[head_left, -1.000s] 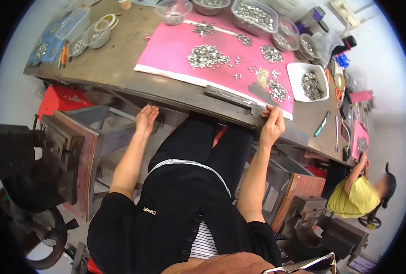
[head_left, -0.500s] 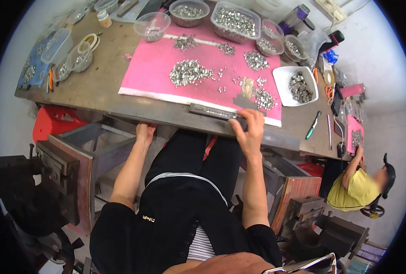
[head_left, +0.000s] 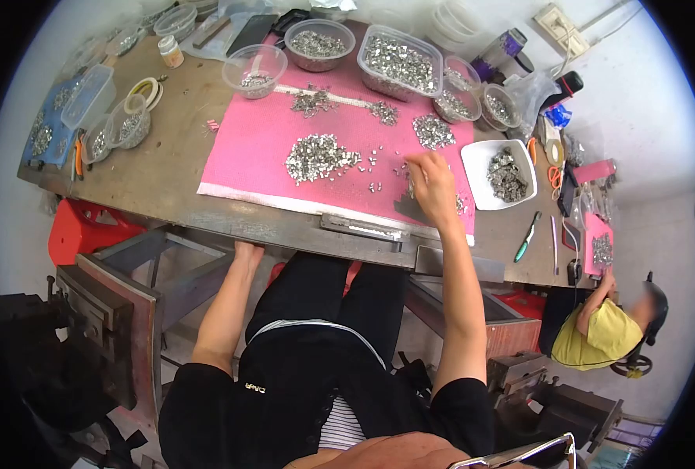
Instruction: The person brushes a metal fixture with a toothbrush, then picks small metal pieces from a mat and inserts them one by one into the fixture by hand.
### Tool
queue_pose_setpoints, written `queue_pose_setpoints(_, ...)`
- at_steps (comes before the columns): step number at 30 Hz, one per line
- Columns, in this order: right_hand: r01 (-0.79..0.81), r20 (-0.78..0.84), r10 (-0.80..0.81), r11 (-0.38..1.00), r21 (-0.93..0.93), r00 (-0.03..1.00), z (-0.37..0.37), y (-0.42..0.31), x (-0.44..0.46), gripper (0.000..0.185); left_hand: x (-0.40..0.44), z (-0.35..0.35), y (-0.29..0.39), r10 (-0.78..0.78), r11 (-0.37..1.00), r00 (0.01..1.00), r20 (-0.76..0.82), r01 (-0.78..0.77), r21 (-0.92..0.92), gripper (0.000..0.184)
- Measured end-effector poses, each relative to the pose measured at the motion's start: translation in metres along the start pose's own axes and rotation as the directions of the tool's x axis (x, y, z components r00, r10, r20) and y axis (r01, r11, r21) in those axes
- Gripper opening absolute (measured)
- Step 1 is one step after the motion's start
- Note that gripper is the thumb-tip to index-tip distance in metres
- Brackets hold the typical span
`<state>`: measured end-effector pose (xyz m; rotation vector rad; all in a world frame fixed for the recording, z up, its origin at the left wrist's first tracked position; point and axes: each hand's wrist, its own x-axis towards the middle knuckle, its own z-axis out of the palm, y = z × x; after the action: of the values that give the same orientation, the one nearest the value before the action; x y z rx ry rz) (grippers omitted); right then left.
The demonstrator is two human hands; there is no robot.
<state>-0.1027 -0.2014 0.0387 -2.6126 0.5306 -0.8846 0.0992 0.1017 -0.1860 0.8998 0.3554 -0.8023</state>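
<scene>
My right hand (head_left: pixel 432 186) hovers over the right part of the pink mat (head_left: pixel 261 156), fingers bent together beside small metal pieces; whether it grips anything is too small to tell. Left of it lies a large pile of silver pieces (head_left: pixel 315 159), and above it a smaller pile (head_left: pixel 433 132). At the table's front edge sits a dark metal bar fixture (head_left: pixel 363 228) with a row of pieces in it. My left hand (head_left: pixel 247 250) is at the underside of the table edge, its fingers hidden.
A white square bowl (head_left: pixel 472 176) of dark metal pieces stands right of the mat. Tubs (head_left: pixel 363 62) of pieces line the back. A green-handled tool (head_left: pixel 528 237) lies at the right. A co-worker (head_left: pixel 601 332) in yellow sits far right; vises flank my seat.
My right hand has moved from the fixture's right end up over the mat. My left hand has gone under the table edge. The view has shifted, and a flat metal plate shows beside the fixture.
</scene>
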Motion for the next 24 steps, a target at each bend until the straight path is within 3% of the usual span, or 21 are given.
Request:
queue_pose_setpoints(8, 0.131, 0.112, -0.113, 0.978, -0.165, 0.987, 0.033, 0.024, 0.031, 0.006, -0.002, -0.015, -0.011, 0.054, 0.995, 0.998, 0.011, -0.055, 0.077, 0.045)
queue_pose_setpoints(16, 0.033, 0.077, -0.022, 0.990, -0.139, 0.997, 0.029, 0.019, 0.027, 0.008, -0.015, -0.007, -0.009, -0.026, 0.996, 0.999, -0.023, 0.028, 0.086, 0.032)
queue_pose_setpoints(22, -0.247, 0.026, 0.250, 0.925, 0.287, 0.968, -0.015, -0.054, -0.036, 0.007, -0.020, -0.021, -0.017, -0.039, 0.990, 0.982, 0.182, 0.014, 0.138, 0.021)
queue_pose_setpoints(24, -0.289, 0.044, 0.291, 0.900, 0.327, 0.956, -0.015, -0.068, -0.066, 0.006, -0.012, -0.036, -0.019, -0.102, 0.992, 0.943, 0.318, 0.071, 0.108, 0.019)
